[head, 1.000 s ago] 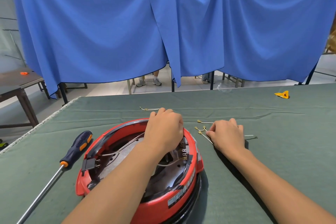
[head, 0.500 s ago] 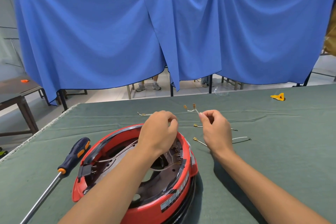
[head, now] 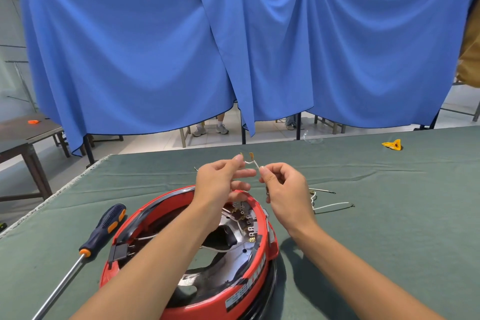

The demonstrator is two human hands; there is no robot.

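A round red appliance base [head: 262, 249] lies upturned on the green table, its metal plate, terminals and white wiring exposed. Above its far rim both hands are raised. My left hand [head: 220, 184] and my right hand [head: 283, 189] pinch the two sides of a short white wire [head: 250, 162] that ends in two brass terminals pointing up. The wire's lower end dangles below my right fingers.
A long screwdriver [head: 104, 228] with a dark blue and orange handle lies left of the base. Loose white wires [head: 330, 205] rest on the green cloth [head: 389, 228] to the right. A yellow piece [head: 392, 144] sits far right. Blue curtains hang behind the table's far edge.
My right hand picked the white wire off the table and lifted it. My left hand left the base's rim and took hold of the wire's other side. The camera tilted upward.
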